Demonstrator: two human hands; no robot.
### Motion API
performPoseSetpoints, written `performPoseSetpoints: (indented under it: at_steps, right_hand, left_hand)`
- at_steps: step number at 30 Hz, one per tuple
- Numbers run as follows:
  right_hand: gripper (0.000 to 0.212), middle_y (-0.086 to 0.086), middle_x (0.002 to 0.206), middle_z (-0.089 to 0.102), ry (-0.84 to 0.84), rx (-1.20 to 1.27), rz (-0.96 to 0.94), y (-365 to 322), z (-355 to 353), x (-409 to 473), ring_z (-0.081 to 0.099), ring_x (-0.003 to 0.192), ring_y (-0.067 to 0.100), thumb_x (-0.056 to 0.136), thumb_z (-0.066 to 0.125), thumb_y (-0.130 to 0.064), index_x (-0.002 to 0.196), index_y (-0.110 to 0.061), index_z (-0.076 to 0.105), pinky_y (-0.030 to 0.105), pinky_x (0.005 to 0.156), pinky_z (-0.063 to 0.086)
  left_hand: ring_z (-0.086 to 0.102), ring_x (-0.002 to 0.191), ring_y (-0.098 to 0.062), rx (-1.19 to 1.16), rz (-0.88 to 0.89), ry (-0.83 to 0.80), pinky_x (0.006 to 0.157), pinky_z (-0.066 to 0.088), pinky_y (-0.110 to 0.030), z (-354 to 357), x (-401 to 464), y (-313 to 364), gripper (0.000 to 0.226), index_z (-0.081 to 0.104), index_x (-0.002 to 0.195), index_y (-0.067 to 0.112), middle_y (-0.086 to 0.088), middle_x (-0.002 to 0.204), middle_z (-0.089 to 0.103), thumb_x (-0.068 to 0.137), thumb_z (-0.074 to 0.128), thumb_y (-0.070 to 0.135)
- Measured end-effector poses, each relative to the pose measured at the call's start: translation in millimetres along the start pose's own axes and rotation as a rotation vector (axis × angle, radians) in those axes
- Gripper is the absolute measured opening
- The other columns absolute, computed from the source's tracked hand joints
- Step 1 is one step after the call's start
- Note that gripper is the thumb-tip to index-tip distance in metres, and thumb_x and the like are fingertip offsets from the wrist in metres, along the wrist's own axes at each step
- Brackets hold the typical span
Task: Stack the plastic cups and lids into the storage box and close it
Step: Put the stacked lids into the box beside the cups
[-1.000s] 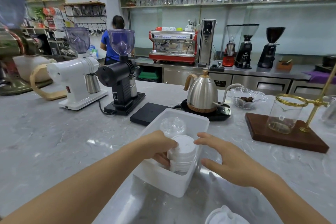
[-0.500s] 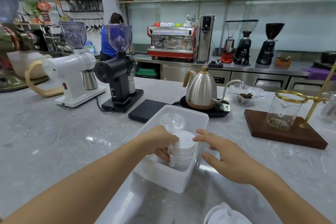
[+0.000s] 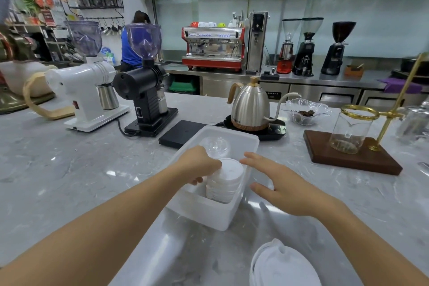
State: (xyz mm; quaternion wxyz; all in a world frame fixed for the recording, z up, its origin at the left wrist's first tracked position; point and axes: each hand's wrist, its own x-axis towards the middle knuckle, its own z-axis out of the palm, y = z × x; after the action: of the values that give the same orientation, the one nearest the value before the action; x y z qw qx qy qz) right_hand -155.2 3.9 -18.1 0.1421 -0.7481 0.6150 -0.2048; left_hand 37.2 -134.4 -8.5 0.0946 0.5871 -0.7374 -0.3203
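Left hand (image 3: 199,165) reaches into the white storage box (image 3: 204,213) on the marble counter (image 3: 69,181), its fingers curled round the left side of a stack of white lids (image 3: 226,181) and gripping it. That stack stands upright in the end of the box nearest the person, just right of the left hand and touching it. Beyond the hand, in the far half of the box, sits a clear plastic cup (image 3: 214,146), seen from above; whether it is one cup or several nested cannot be told.

Right hand (image 3: 285,186) hovers just right of the lid stack, over the box's right wall, fingers spread and nearly straight, holding nothing; the fingertips are near the top lid, though whether they touch it cannot be told. Nearer the person than this hand, at the bottom edge of the view, lies the box lid (image 3: 283,264), white and partly cut off.

Past both hands, a black scale (image 3: 180,133) sits just beyond the box, with a steel gooseneck kettle (image 3: 251,107) on its base to the right. Further right stands a glass beaker (image 3: 348,131) on a dark wooden stand (image 3: 352,158). Left of the left hand are a black grinder (image 3: 144,90) and a white grinder (image 3: 86,90).
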Motion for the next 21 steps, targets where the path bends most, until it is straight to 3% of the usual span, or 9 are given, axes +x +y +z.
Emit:
performPoseSetpoints:
  at_steps: [3, 5, 7, 12, 16, 18, 21]
  right_hand:
    - [0.056, -0.027, 0.152, 0.029, 0.070, 0.028, 0.001, -2.1, -17.4, -2.9, 0.027, 0.141, -0.006, 0.098, 0.059, -0.034, 0.149, -0.041, 0.036, 0.023, 0.115, 0.025]
    - [0.052, -0.028, 0.140, 0.042, 0.150, 0.048, 0.018, -3.6, -33.8, -6.8, 0.043, 0.128, -0.007, 0.096, 0.061, -0.035, 0.145, -0.037, 0.044, 0.024, 0.110, 0.038]
    - [0.045, -0.031, 0.126, 0.051, 0.182, 0.037, 0.039, -5.8, -48.0, -13.4, 0.052, 0.112, -0.012, 0.095, 0.060, -0.038, 0.138, -0.039, 0.049, 0.019, 0.099, 0.045]
    - [0.038, -0.027, 0.109, 0.062, 0.213, 0.037, 0.045, -24.4, -71.5, -33.3, 0.059, 0.100, -0.013, 0.086, 0.054, -0.050, 0.124, -0.044, 0.056, 0.004, 0.080, 0.050]
    - [0.037, -0.019, 0.109, 0.068, 0.275, 0.158, 0.088, -38.2, -64.3, -66.8, 0.065, 0.099, -0.003, 0.085, 0.057, -0.048, 0.120, -0.038, 0.063, 0.018, 0.083, 0.056]
    - [0.038, -0.020, 0.108, 0.070, 0.285, 0.201, 0.143, -38.7, -50.2, -92.5, 0.066, 0.098, -0.001, 0.084, 0.060, -0.050, 0.120, -0.037, 0.065, 0.015, 0.086, 0.053]
    - [0.038, -0.028, 0.106, 0.068, 0.299, 0.239, 0.251, -37.9, -20.9, -131.5, 0.066, 0.096, -0.002, 0.080, 0.056, -0.053, 0.115, -0.041, 0.064, 0.007, 0.083, 0.048]
  left_hand:
    - [0.056, 0.057, -0.024, 0.115, 0.160, 0.230, 0.054, 0.045, -0.029, -16.3, -16.7, 8.9, 0.027, 0.057, 0.065, 0.012, -0.004, 0.060, 0.058, 0.084, 0.065, 0.030]
    - [0.061, 0.067, -0.020, 0.037, 0.291, 0.371, 0.062, 0.051, -0.033, -26.7, -41.7, 15.1, 0.018, 0.065, 0.071, 0.018, 0.003, 0.066, 0.064, 0.084, 0.067, 0.030]
    - [0.070, 0.074, -0.010, -0.183, 0.403, 0.443, 0.070, 0.058, -0.032, -26.9, -79.2, 15.4, 0.012, 0.074, 0.081, 0.022, 0.012, 0.073, 0.072, 0.082, 0.068, 0.033]
    - [0.075, 0.068, -0.011, -0.620, 0.479, 0.272, 0.066, 0.061, -0.025, 9.9, -167.2, -10.7, 0.014, 0.077, 0.083, 0.034, 0.008, 0.075, 0.079, 0.073, 0.072, 0.041]
    - [0.076, 0.069, -0.022, -0.806, 0.376, 0.138, 0.071, 0.063, -0.037, 52.9, -184.3, -41.8, 0.021, 0.079, 0.082, 0.032, -0.006, 0.074, 0.079, 0.062, 0.078, 0.038]
    - [0.076, 0.074, -0.026, -0.841, 0.344, 0.106, 0.076, 0.063, -0.043, 69.7, -183.4, -53.3, 0.032, 0.079, 0.083, 0.033, -0.007, 0.076, 0.079, 0.055, 0.077, 0.048]
    - [0.077, 0.078, -0.026, -0.882, 0.337, 0.079, 0.073, 0.063, -0.028, 89.6, -181.2, -64.2, 0.030, 0.078, 0.087, 0.037, -0.004, 0.083, 0.080, 0.058, 0.081, 0.039]
